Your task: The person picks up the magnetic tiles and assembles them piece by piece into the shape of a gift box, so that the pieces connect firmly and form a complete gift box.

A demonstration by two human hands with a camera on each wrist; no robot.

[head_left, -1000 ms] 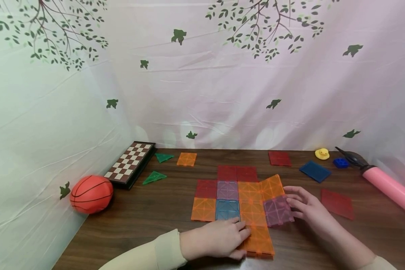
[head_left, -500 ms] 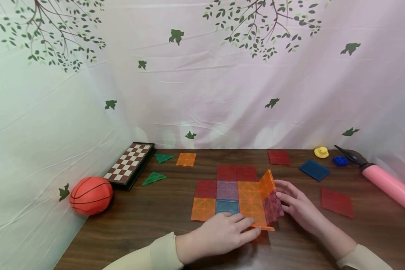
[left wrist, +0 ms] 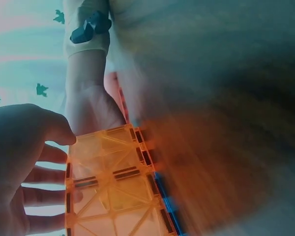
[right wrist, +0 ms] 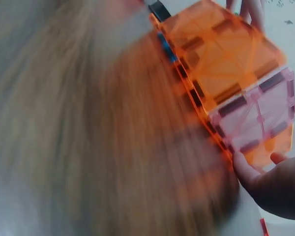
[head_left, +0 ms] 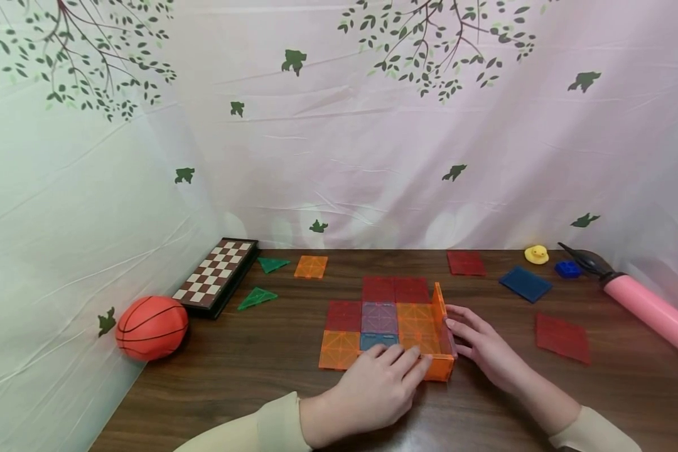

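Observation:
Translucent magnetic tiles lie joined flat on the table, with a purple tile [head_left: 380,318] and a blue tile [head_left: 378,341] among red and orange ones. Orange tiles [left wrist: 113,179] stand upright as a front wall. My left hand [head_left: 373,389] holds this wall at its top edge, fingers reaching over it. On the right side an orange tile [head_left: 439,307] and a purple tile [right wrist: 255,113] stand nearly upright. Against their outer face my right hand [head_left: 488,348] rests its extended fingers. In the right wrist view its thumb [right wrist: 246,172] touches the purple tile's lower corner.
Loose red tiles [head_left: 562,339] and a blue tile [head_left: 525,284] lie to the right, near a rubber duck [head_left: 537,254] and a pink pump [head_left: 650,314]. At left are green triangles [head_left: 258,297], a chessboard [head_left: 217,273] and a toy basketball [head_left: 151,328].
The front orange tiles have swung up from flat to upright under my left hand. My right hand has moved left, tipping the orange and purple side tiles up to nearly vertical.

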